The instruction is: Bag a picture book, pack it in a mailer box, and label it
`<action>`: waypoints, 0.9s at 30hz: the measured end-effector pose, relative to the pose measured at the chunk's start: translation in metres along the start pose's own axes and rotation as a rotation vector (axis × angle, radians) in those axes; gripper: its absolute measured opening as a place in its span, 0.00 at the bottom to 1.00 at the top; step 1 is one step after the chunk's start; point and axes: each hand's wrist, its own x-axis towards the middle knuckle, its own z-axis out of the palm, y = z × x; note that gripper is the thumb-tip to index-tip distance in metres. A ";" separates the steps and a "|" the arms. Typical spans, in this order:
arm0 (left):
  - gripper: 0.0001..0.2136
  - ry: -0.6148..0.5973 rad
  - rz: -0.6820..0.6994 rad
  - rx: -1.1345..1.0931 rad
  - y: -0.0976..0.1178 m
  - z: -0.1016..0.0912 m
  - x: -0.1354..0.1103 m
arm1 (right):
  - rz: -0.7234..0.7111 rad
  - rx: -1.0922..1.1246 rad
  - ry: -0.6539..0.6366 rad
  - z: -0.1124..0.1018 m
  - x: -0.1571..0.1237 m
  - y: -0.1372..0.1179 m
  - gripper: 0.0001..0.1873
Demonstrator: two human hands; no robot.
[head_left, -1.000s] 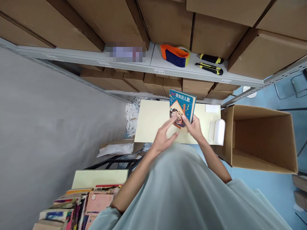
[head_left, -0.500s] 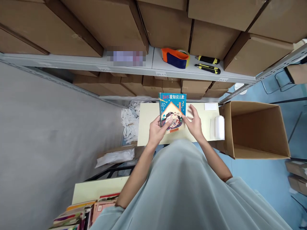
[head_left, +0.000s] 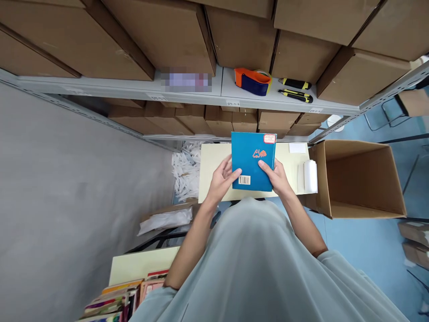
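Observation:
I hold a blue book (head_left: pixel 253 161) in both hands above a small pale yellow table (head_left: pixel 209 170). Its back cover faces me, showing a barcode near the bottom and a small red-edged sticker at the top right. My left hand (head_left: pixel 221 179) grips the book's left edge with the thumb on the cover. At the lower right edge, my right hand (head_left: pixel 276 176) grips it the same way.
An open empty cardboard box (head_left: pixel 360 179) stands right of the table. A white roll (head_left: pixel 310 175) and a white slip lie on the table's right side. A tape dispenser (head_left: pixel 252 81) and utility knives (head_left: pixel 296 89) sit on the shelf among cartons. Stacked books (head_left: pixel 114 299) are at lower left.
The book has been turned over: its illustrated front cover faced me before, now the plain blue back does. Both hands now grip its edges.

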 end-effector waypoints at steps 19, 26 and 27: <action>0.26 0.026 0.404 0.477 0.003 0.034 -0.009 | -0.171 -0.220 0.032 0.030 0.010 0.019 0.39; 0.39 0.014 -0.020 0.041 0.006 -0.018 0.036 | 0.164 0.030 -0.181 -0.003 0.025 0.003 0.40; 0.38 -0.066 -0.087 -0.014 0.008 -0.020 0.040 | 0.156 0.029 -0.191 -0.005 0.025 0.003 0.40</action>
